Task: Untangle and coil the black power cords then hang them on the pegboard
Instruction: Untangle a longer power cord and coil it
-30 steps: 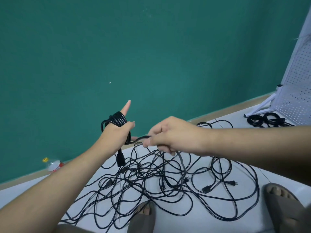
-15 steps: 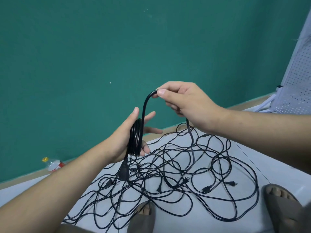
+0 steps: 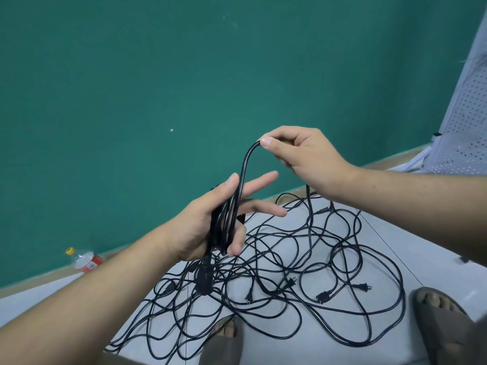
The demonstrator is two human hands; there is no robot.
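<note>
My left hand [image 3: 208, 227] holds a small coil of black power cord [image 3: 224, 225] in its palm, fingers spread, thumb up. The cord's plug end [image 3: 204, 279] dangles below that hand. My right hand [image 3: 303, 156] pinches the same cord's free length above and to the right, forming an arch down to the coil. From the right hand the cord drops into a tangled heap of black power cords [image 3: 303, 272] spread on the pale floor. The white pegboard [image 3: 466, 122] leans at the far right edge, partly cut off.
A plastic bottle [image 3: 84, 260] with a red label lies at the foot of the green wall on the left. My two feet in grey sandals [image 3: 224, 341] [image 3: 442, 330] stand at the near edge of the cord heap.
My right hand rose from floor level, lifting a loop of cord above the left hand. My left hand turned palm-up with the coil. The coiled cords by the pegboard left the view.
</note>
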